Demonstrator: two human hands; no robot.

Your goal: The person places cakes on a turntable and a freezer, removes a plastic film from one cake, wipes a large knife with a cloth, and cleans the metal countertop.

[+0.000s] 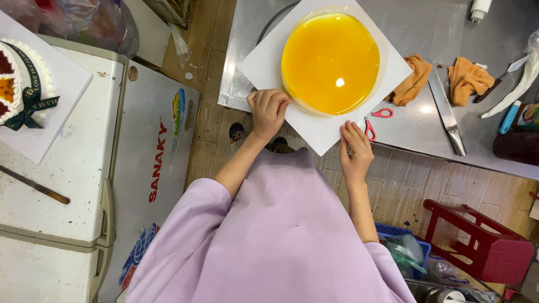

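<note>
A round cake with a glossy orange-yellow glaze [330, 62] sits on a white square board [264, 67] on a steel worktable [415, 33]. My left hand [268, 112] rests on the board's near-left edge, fingers curled against the cake's rim. My right hand [355, 147] grips the board's near corner, fingers on top. Red-handled scissors [375, 119] lie just right of that hand.
Two orange cloths [412, 81] [467, 78], a long knife [446, 112] and bottles [519, 132] lie on the table's right. A white chest freezer [84, 168] at left bears a decorated cake [19, 81] and a knife [36, 186]. A red stool [477, 235] stands at lower right.
</note>
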